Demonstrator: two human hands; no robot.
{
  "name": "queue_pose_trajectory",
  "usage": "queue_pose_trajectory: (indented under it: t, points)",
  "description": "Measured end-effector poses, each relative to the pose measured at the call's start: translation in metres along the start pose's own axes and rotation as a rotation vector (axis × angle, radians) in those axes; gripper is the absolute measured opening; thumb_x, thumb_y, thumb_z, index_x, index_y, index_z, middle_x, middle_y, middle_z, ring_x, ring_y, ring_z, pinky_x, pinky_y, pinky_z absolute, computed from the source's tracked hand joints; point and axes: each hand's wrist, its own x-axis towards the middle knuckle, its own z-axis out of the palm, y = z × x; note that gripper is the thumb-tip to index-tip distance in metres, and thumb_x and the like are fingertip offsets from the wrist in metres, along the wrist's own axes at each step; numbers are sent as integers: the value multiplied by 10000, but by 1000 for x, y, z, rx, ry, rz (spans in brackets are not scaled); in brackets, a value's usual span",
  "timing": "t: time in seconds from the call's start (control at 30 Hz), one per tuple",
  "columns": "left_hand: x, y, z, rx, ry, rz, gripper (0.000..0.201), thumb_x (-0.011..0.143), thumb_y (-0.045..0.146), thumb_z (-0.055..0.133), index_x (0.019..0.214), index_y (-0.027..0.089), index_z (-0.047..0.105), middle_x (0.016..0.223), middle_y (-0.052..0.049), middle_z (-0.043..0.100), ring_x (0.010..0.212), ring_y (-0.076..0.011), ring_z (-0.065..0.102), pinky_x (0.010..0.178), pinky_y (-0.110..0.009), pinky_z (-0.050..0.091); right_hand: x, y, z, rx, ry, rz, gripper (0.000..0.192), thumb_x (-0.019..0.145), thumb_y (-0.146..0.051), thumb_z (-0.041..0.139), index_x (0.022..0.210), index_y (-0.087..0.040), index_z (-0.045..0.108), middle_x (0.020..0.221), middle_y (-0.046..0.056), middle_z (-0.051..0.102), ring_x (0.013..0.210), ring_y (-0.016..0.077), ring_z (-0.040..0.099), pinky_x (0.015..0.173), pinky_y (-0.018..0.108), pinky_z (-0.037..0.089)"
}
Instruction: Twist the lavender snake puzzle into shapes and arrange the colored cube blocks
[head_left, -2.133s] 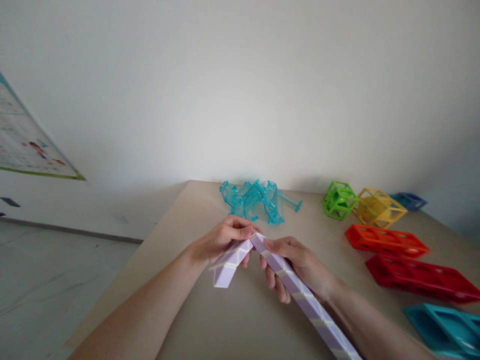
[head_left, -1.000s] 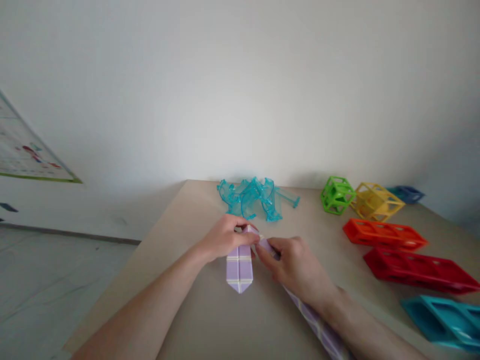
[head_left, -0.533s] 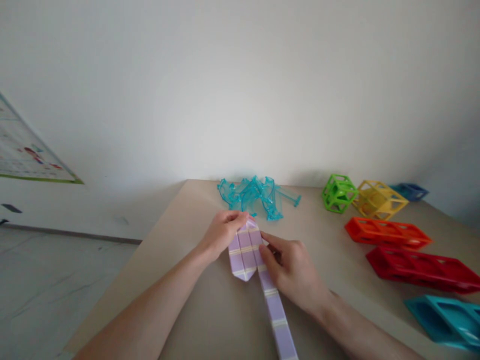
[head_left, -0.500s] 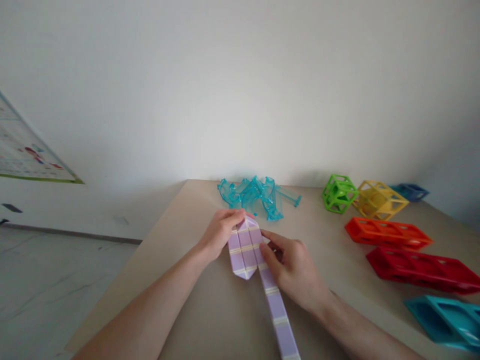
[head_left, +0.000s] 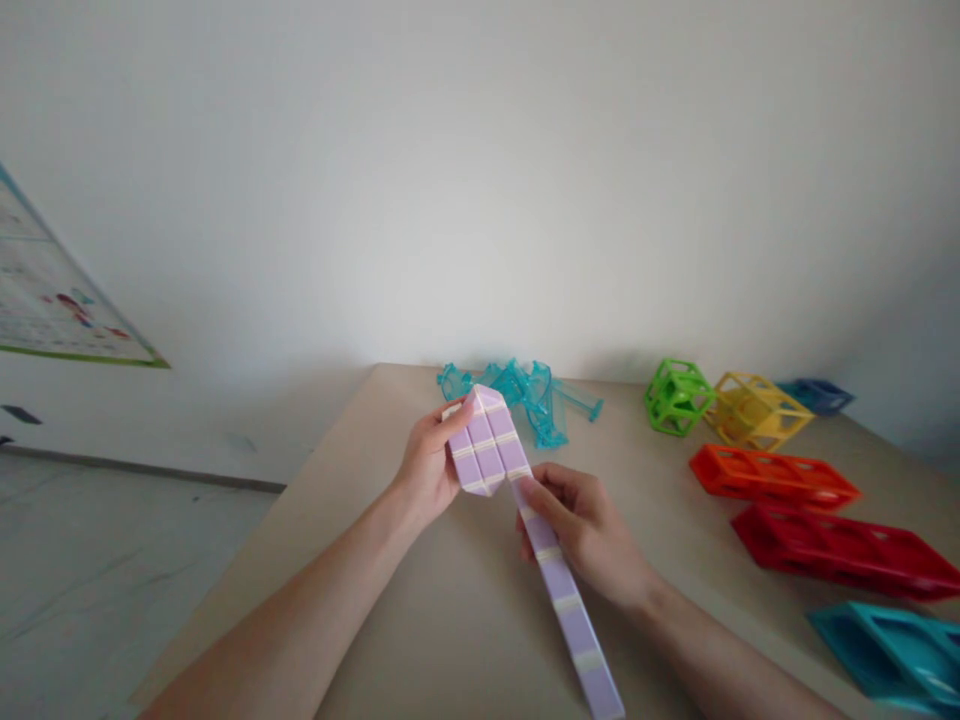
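A lilac snake puzzle (head_left: 486,445) with pale cross bands is folded into side-by-side rows at its far end. From there one long straight tail (head_left: 574,620) runs toward me, down to the picture's lower edge. My left hand (head_left: 429,458) grips the folded part from the left, thumb on top and fingers largely hidden beneath. My right hand (head_left: 581,520) pinches the start of the tail just below the folded rows, its thumb on top and fingertips showing underneath. The folded end is tilted up above the table (head_left: 420,620).
Translucent turquoise plastic pieces (head_left: 544,400) lie at the back by the wall. To the right stand a green frame cube (head_left: 677,397), a yellow frame block (head_left: 757,412) and a dark blue piece (head_left: 821,395). Orange (head_left: 772,475), red (head_left: 844,550) and teal (head_left: 900,650) hollow blocks sit nearer.
The folded end of the snake puzzle has risen and tilted up in my hands. My right hand has shifted from beside the folded rows to around the tail; my left thumb now lies across the top.
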Motion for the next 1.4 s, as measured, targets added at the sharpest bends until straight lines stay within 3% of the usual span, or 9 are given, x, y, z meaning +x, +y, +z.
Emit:
queue_pose_trajectory:
  t: [0.1,0.17,0.5,0.67,0.83,0.93,1.1,1.23,1.4]
  points:
    - [-6,-4,2,-129,-172,-118,396,788,365,660,1066,83,656,977,-140,713,889,-255,674,795,-366,514,1,1,1,64,-40,-12,395,890,-542,515,786,-162,548,559,-3,616,444,134,583,426,220,410]
    - [-9,-6,4,-186,-228,-158,415,815,388,614,1085,75,646,925,-133,708,861,-261,676,795,-382,515,2,0,1,106,-67,1,423,882,-556,519,733,-161,543,537,-5,608,412,120,559,407,211,388]
    - [-13,2,5,-158,-284,-246,497,824,469,558,1029,27,658,775,-112,657,684,-224,645,850,-438,486,-1,3,6,98,-171,102,442,835,-578,581,662,-176,517,516,-32,565,383,96,530,360,184,366]
    - [-11,-6,5,-164,-244,-160,434,820,463,572,981,70,663,797,-104,665,723,-231,654,793,-406,500,1,1,7,69,-86,60,465,843,-596,550,655,-171,530,461,-31,554,355,94,505,365,190,357]
    - [-13,-15,7,-215,-170,12,325,800,397,619,975,125,653,849,-76,676,821,-239,664,789,-366,500,2,0,11,206,-9,2,462,841,-607,538,738,-157,539,527,10,623,415,144,610,433,235,488]
    - [-15,-15,8,-210,-177,-10,324,777,399,634,955,129,656,835,-72,672,801,-236,661,805,-376,496,2,2,10,274,-66,-2,435,833,-593,565,824,-160,532,601,5,645,441,157,638,428,245,506]
    - [-18,-12,10,-206,-219,-55,328,778,403,604,923,116,667,776,-72,653,718,-209,639,874,-421,480,0,1,3,233,-217,40,454,900,-583,469,734,-163,521,440,-14,582,343,121,543,358,191,394]
    - [-17,-8,9,-203,-266,-106,359,800,413,576,935,95,674,773,-85,649,714,-216,641,877,-423,477,-3,-2,2,206,-222,55,447,899,-579,477,732,-168,527,427,-27,569,325,109,516,346,179,361]
    - [-15,0,-3,-197,-480,-307,491,802,482,563,1021,55,667,762,-104,644,671,-233,652,642,-358,529,-4,-3,-1,282,-439,93,466,891,-557,510,690,-139,555,433,-20,544,321,96,512,327,166,348]
